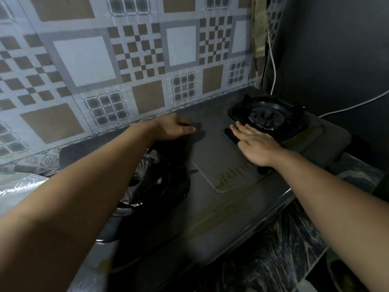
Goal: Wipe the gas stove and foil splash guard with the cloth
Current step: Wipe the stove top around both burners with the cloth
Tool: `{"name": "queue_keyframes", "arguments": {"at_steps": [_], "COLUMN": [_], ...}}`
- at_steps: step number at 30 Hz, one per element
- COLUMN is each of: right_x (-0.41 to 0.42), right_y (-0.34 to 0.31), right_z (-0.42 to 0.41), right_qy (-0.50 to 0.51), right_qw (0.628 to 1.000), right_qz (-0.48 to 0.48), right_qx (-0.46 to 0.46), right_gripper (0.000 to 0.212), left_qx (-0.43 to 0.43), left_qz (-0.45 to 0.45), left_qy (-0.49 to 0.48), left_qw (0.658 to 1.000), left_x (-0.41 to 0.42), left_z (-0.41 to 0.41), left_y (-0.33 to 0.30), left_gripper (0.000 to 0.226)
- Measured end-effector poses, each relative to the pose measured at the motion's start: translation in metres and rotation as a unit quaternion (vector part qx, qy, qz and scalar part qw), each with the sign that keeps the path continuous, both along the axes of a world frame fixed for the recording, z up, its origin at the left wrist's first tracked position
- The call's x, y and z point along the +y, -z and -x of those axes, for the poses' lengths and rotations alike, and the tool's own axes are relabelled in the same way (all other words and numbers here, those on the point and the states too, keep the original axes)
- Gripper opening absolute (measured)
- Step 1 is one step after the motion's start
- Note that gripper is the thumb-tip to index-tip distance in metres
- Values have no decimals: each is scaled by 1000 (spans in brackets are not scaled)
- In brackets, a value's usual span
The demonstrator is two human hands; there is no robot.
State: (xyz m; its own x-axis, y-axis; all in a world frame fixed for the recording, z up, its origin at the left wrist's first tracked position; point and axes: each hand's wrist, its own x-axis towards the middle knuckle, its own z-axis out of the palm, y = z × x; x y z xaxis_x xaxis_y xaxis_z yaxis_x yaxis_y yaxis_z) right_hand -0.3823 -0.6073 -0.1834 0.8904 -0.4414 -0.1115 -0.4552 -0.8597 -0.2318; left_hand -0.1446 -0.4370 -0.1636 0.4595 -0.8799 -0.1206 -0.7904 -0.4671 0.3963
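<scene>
Both hands are out over the dark two-burner gas stove [221, 165] on the marbled counter [284, 249]. The right hand [255, 142] lies flat, fingers straight, beside the black right burner grate [267, 114]. The left hand [174, 127] has its fingers curled down near the tile-patterned foil splash guard [105, 60]; I cannot tell whether it holds the cloth.

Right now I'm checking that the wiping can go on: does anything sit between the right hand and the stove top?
Nothing visible does. The right hand lies flat, fingers straight, on the stove top beside the right burner. Something dark shows under its fingers; whether that is the cloth cannot be told.
</scene>
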Motion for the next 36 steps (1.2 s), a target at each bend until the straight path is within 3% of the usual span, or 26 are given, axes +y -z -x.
{"name": "queue_keyframes", "arguments": {"at_steps": [2,5,14,25,28,36], "right_x": [4,10,61,133,138,114], "right_y": [2,2,8,8,9,9], "right_z": [-1,-3,2,40,63,101], "right_qy": [18,62,161,-46,-99,-151], "right_qw": [1000,998,987,996,991,982], "right_qz": [-2,-14,3,-28,-3,34], "right_qx": [-8,-12,-12,-65,-91,-105], "right_gripper": [56,56,63,70,65,57], "left_qx": [-23,-77,-99,-69,-95,-91], "left_qz": [-73,-147,-92,-90,-102,-28], "left_qy": [62,67,13,7,2,59], "left_qw": [995,984,991,993,990,994], "left_x": [-16,-29,-23,-29,-35,-70], "left_z": [20,41,50,53,65,100], "left_y": [2,12,36,19,10,20], "left_gripper": [63,72,63,64,69,68]}}
